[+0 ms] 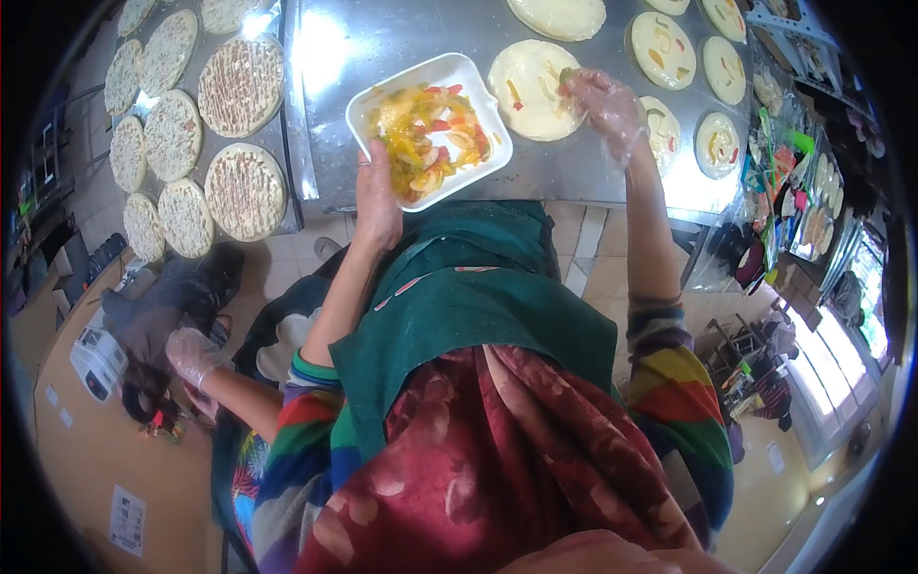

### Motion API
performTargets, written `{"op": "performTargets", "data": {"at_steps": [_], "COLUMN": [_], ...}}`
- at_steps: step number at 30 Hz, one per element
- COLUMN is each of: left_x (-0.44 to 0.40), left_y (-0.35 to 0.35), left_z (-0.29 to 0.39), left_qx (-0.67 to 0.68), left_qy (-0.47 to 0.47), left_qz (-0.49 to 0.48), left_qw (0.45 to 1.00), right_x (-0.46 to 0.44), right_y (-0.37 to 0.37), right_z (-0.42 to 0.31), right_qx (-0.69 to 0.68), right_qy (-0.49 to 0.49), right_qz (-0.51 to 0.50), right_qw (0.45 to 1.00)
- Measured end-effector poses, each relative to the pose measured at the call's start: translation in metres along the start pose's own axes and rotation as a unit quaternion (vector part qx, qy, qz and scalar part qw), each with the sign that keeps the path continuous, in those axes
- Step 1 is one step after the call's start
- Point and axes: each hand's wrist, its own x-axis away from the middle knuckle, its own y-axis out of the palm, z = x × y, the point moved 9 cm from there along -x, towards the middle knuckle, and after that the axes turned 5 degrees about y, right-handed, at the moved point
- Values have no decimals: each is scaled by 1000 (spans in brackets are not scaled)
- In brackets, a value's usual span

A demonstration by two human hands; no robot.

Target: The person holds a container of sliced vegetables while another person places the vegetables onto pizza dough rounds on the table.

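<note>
My left hand (377, 196) grips the near left side of a white tub (490, 105), tilted slightly over the metal table's near edge. Inside it lie wet sliced peppers (421, 129) in yellow, red and green. In a clear plastic glove, my right hand (607, 103) is at the right edge of a pale round pizza base (526, 100). Its fingertips are pinched together, with a greenish pepper strip showing at them. A red strip and a few pale greenish strips rest on that base.
Several pepper-topped bases (662, 53) lie on the metal table (382, 33) to the right. Sauce-striped and cheese-covered pizzas (241, 86) occupy the left surface. Another person's gloved hand (196, 356) shows at lower left. Plastic bags (779, 182) hang by the right end.
</note>
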Motion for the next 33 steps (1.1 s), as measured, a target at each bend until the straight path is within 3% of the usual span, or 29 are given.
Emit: {"op": "performTargets", "data": {"at_steps": [3,5,6,9,11,15,18,21,24,28,31,33], "left_x": [-1,-2,-2,0,3,7,6,6,8,7,10,8], "left_y": [-12,-17,-17,-16,-13,-17,-15,-10,1,8,12,8], "left_z": [6,9,11,18,22,20,19,18,23,21,22,17], "left_qx": [-16,-15,-13,-11,-13,-11,-7,-4,-8,-13,-1,-38], "left_qy": [25,37,39,39,34,34,34,37,46,61,86,108], "left_qz": [30,31,27,15,8,39,41,24,0,-24,-9,-12], "left_qw": [999,999,999,999,999,999,999,999,999,998,996,993], "right_x": [-24,-34,-35,-42,-33,-7,1,43,68,108,106,99], "right_y": [-13,-6,0,21,34,50,46,56,90,147,161,172], "right_z": [-6,-25,-34,-44,-43,-43,-48,-83,-88,-97,-63,-56], "right_qx": [131,208,244,443,474,520,492,391,354,518,459,478], "right_qy": [-8,-103,-150,-124,-202,-268,-198,-298,-270,-349,-455,-377], "right_qz": [103,116,122,159,181,192,136,129,11,-33,40,2], "right_qw": [986,966,950,874,838,788,837,861,896,781,762,793]}}
